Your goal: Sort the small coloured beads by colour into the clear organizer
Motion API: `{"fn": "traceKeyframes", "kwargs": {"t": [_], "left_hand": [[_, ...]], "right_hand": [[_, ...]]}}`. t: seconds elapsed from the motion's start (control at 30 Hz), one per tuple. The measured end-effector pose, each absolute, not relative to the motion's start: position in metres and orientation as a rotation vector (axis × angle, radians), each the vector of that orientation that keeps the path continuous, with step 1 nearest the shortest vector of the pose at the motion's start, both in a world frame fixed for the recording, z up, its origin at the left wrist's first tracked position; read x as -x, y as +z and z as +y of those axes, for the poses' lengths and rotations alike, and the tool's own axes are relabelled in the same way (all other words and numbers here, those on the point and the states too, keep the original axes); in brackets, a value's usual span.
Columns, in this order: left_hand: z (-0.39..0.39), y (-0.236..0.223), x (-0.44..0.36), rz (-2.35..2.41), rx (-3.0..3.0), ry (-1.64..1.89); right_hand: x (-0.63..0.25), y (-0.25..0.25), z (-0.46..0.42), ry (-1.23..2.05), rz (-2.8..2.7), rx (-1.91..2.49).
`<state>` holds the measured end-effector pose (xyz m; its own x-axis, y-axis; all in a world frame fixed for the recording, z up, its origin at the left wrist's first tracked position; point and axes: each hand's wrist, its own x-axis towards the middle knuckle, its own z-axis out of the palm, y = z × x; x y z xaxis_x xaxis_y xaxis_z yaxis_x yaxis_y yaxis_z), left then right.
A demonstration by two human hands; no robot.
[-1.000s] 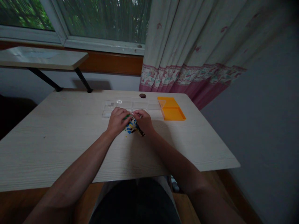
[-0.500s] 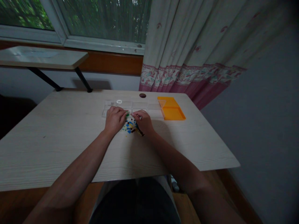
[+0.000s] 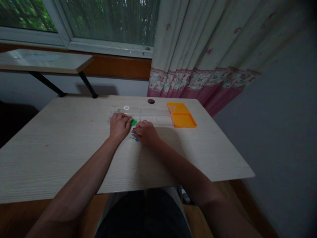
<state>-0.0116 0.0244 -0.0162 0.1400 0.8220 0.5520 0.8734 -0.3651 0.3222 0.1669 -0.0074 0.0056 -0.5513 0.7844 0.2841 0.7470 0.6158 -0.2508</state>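
A clear plastic compartment box (image 3: 148,119) lies across the back of the desk. My left hand (image 3: 119,126) rests at its left front part with the fingers curled and closed; what they grip, if anything, is hidden. Just right of its fingertips, small green pieces (image 3: 134,122) lie in the box. My right hand (image 3: 146,133) is at the front of the box, fingers bent and pressed together over a pile of tiny coloured pieces (image 3: 136,139). Blue and yellow bits show at its fingertips, but the hand covers much of the pile.
An open orange case (image 3: 184,115) lies at the box's right end. The pale wooden desk (image 3: 74,145) has a round cable hole (image 3: 151,101) near its back edge. A raised shelf (image 3: 47,61) stands back left, and a curtain (image 3: 198,49) hangs behind.
My right hand has moved left and toward me, from the box's edge down over the pile, covering more of it. My left hand has shifted slightly left, and more green shows.
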Motion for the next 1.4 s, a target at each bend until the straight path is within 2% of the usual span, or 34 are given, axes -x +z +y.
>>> {"fn": "traceKeyframes", "kwargs": {"t": [0.43, 0.7, 0.93, 1.2, 1.4], "left_hand": [[0.030, -0.021, 0.015, -1.683, 2.339, -1.075], [0.023, -0.016, 0.013, -1.510, 2.456, -1.262], [0.014, -0.011, 0.003, -1.329, 2.620, -1.264], [0.013, -0.009, -0.001, -1.313, 2.615, -1.306], [0.011, -0.006, -0.002, -1.357, 2.593, -1.290]], "right_hand": [[-0.148, 0.004, -0.014, -0.169, -2.576, 1.227], [-0.166, -0.004, 0.005, 0.219, -2.096, 1.252], [-0.177, -0.011, 0.018, 0.505, -1.715, 1.193], [-0.175, -0.007, 0.014, 0.597, -1.682, 1.189], [-0.175, 0.000, 0.009, 0.544, -1.724, 1.222]]}}
